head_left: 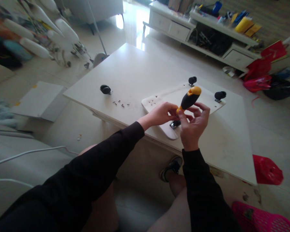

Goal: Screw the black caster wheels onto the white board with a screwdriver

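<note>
A screwdriver [190,98] with a black and yellow handle stands tilted, its handle up, over the near end of a white board [168,131]. My right hand [194,124] is closed on it by the yellow collar. Fingertips of my left hand [163,113] are pinched beside the collar, around the hidden shaft; what they hold there cannot be made out. Just below, a caster [175,124] with a metal plate sits on the board, partly covered by my hands. Two more black casters, a far one [192,80] and a right one [219,95], stand on the board's other corners.
The board lies on a white table [128,67]. A loose caster [105,89] and several small screws [122,105] lie left of it. A white box [40,100] is on the floor at left, a red stool [268,170] and a pink basket [263,217] at right.
</note>
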Tool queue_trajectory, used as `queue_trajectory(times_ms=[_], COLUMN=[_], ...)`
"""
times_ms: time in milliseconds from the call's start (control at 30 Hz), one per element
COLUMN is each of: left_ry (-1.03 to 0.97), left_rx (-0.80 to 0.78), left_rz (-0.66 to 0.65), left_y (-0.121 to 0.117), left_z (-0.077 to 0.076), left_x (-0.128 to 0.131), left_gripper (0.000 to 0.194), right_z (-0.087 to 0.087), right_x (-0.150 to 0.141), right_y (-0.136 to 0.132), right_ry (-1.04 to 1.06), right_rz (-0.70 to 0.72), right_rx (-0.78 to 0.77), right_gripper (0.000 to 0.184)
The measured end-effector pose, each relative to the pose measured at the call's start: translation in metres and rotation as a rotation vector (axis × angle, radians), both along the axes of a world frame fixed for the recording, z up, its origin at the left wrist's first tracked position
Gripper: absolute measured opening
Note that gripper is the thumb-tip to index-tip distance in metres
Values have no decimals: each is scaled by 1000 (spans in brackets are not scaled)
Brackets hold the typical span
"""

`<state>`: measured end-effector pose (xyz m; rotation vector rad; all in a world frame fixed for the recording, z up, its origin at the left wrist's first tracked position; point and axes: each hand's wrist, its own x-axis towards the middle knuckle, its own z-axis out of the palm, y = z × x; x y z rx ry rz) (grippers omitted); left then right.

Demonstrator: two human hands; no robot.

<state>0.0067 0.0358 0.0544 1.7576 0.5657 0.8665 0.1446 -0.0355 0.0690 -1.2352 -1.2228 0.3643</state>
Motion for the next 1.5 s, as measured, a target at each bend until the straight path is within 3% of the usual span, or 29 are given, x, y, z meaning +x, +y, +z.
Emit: queue_trajectory(times_ms=[233, 367, 500, 733, 1033, 1300, 1500], left_ry=[102, 67, 23, 74, -4, 85, 172], left_rx=[113, 77, -13, 79, -32, 5, 4], left_rz=[127, 72, 12, 141, 5, 145, 106], left_y=[-7, -6, -5, -4, -3, -7, 5], left_z=[5, 6, 4, 0, 0, 5, 7], left_x=[1, 1, 2, 4, 2, 4, -11], left_gripper=[16, 14, 8, 14, 5, 31, 17], right_z=[-5, -7, -8, -4, -1, -7, 0], right_x=[1, 2, 3, 1, 0, 1, 4], right_y=[6, 6, 4, 5, 0, 5, 7], right_ry=[10, 11, 35, 34, 50, 47, 145], right_rz=[22, -32, 21, 27, 35, -3, -86], right_rx=[67, 82, 39, 48, 16, 52, 221], right_gripper=[66, 64, 53, 58, 44, 56, 57])
